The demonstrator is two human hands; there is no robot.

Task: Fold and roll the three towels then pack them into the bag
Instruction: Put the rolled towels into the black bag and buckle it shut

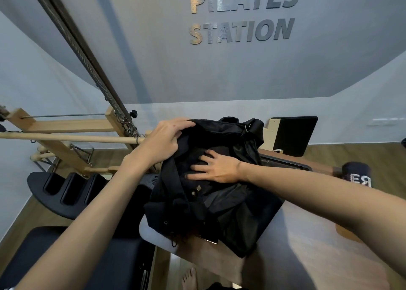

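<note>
A black fabric bag lies open on a grey padded surface in the middle of the view. My left hand grips the bag's upper rim and holds the mouth up. My right hand is inside the opening, fingers spread, pressing flat on a dark towel in the bag. A dark rolled towel with white letters lies at the right, apart from the bag. How many towels are inside the bag I cannot tell.
Wooden pilates frames with springs and a dowel bar stand at the left. Black padded blocks sit on the wood floor below them. A black pad leans at the wall behind. A bare foot shows at the bottom.
</note>
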